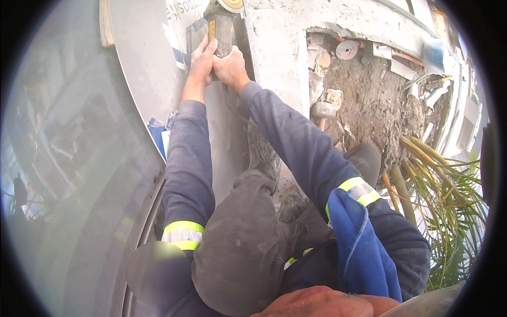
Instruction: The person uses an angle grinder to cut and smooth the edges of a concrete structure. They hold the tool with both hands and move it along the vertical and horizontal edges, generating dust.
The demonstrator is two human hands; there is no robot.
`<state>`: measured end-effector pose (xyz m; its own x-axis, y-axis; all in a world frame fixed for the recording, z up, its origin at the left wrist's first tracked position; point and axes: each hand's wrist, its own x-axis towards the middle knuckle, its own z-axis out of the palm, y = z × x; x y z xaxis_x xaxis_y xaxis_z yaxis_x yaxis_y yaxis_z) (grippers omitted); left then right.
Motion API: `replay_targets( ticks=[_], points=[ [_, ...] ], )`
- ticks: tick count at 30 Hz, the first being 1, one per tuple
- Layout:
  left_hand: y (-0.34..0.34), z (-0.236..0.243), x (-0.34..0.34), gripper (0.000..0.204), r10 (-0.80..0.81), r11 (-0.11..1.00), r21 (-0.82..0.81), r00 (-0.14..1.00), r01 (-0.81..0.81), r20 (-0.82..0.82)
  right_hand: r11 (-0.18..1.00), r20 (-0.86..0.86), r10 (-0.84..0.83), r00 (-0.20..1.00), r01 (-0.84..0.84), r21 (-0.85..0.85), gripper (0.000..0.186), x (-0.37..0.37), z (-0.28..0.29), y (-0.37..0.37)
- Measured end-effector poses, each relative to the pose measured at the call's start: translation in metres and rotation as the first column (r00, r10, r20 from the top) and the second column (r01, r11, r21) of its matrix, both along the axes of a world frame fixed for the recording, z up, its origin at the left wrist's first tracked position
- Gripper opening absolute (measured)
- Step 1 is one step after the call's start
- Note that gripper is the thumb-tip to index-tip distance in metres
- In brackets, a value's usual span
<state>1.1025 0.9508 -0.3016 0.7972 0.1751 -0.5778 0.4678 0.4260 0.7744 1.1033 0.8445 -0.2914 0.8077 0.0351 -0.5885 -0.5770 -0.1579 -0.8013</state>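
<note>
Both arms stretch forward, in dark blue sleeves with reflective bands. An angle grinder (225,34), dark and dusty with a yellow label, is held between my hands, its pale yellow disc (231,5) cut off by the top of the view. My left hand (200,64) grips its left side, with the fingers along the body. Wrapped round the near end of the body is my right hand (231,68). The disc lies close to the edge of a pale slab (274,31); whether they touch, I cannot tell.
On the left stands a large reflective glass pane (79,174), beside a grey board (148,68). Right of the slab, rough soil (369,100) holds a mallet (324,109), a round disc (347,49) and rubble. Palm fronds (449,206) reach in at the right.
</note>
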Motion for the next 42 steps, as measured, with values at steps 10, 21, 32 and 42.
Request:
replay_targets(
  ticks=[10,21,32,42],
  points=[
    [-0.01,0.016,-0.056,0.059,0.006,1.0,-0.013,1.0,-0.005,0.027,1.0,-0.001,0.02,1.0,-0.02,0.011,0.06,-0.051,0.013,-0.009],
    [-0.013,0.016,-0.058,0.059,0.001,1.0,-0.015,1.0,-0.001,0.023,0.999,0.002,0.032,0.999,-0.032,0.016,0.063,-0.054,0.01,-0.013],
    [-0.011,0.007,-0.041,0.055,0.013,0.999,-0.046,0.999,-0.012,0.032,0.999,-0.018,0.04,0.999,-0.04,-0.007,0.063,-0.036,0.005,-0.011],
    [-0.003,-0.001,-0.021,0.054,0.005,1.0,-0.007,1.0,-0.005,0.014,1.0,-0.009,0.026,1.0,-0.026,0.012,0.065,-0.018,0.008,-0.006]
  ],
)
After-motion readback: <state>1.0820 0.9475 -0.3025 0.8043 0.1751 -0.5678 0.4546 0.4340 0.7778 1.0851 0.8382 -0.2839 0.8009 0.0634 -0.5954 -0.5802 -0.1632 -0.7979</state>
